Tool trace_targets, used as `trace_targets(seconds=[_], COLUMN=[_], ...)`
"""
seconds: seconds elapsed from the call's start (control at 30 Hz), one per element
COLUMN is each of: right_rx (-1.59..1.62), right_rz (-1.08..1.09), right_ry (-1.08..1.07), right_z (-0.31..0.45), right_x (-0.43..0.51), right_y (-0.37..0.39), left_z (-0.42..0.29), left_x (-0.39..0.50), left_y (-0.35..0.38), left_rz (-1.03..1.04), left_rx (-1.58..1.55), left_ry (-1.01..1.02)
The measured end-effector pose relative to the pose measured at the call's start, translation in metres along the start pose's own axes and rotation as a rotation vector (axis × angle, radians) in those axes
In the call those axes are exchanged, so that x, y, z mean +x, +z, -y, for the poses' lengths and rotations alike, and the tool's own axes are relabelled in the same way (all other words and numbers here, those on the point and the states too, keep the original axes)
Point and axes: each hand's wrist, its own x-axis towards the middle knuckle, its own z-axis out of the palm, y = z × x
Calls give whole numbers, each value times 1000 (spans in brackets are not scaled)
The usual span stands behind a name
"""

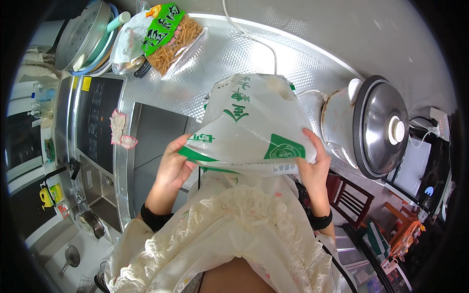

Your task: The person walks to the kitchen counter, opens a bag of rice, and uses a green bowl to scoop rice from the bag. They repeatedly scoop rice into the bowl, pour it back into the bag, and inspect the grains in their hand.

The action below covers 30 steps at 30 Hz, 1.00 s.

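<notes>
A large white plastic bag with green print spans the space between my hands, its far end over the textured metal counter. My left hand pinches the bag's near left corner between thumb and fingers. On the opposite side, my right hand grips the near right edge, thumb and fingertips against the plastic. What the bag contains is mostly hidden; a pale brownish shape shows faintly through its far right part.
Right of the bag stands a rice cooker with a metal lid. A packet of brown strips lies at the far left, beside stacked basins and a steamer. A pink-edged cloth lies near the black cooktop and the sink.
</notes>
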Motion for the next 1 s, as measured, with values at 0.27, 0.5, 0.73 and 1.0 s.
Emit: trace_targets(seconds=[0.27,0.5,0.73,1.0], right_rx=[3,824,1090,705], right_rz=[-159,-118,5,311], right_ry=[11,432,605,530], right_z=[-30,-33,-47,-17], right_x=[13,16,30,33], right_y=[-1,-5,7,2], left_z=[14,2,-16,-35], left_x=[27,39,39,28], left_y=[0,-4,-14,-13], left_rz=[117,455,491,142], left_rx=[-31,418,666,465], left_ry=[-251,-148,-112,-182])
